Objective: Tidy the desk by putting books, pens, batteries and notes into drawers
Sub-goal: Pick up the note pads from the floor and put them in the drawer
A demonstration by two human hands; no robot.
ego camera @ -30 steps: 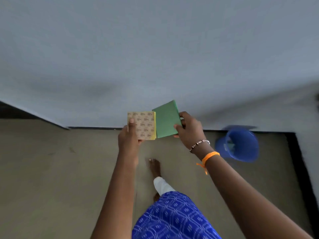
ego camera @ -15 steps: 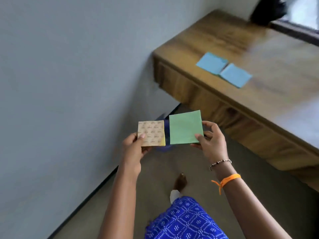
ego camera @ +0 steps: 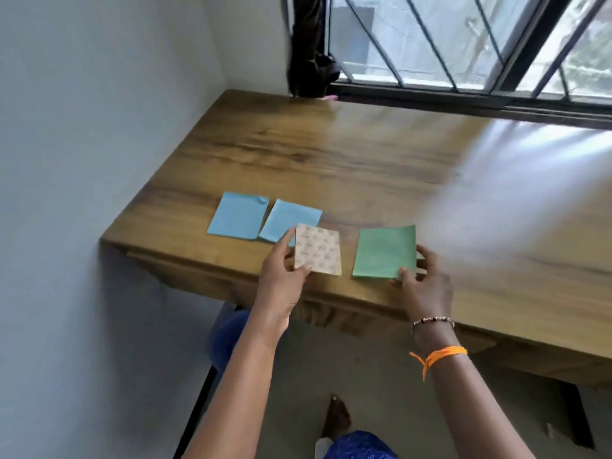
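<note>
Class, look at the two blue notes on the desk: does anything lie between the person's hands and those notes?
Only what the hands already hold. The left hand grips a patterned pad that overlaps the nearer blue note in this view; the right hand holds a green pad. The farther blue note is uncovered.

Two blue notes (ego camera: 237, 216) (side by side) on desk (ego camera: 364, 154).
</note>
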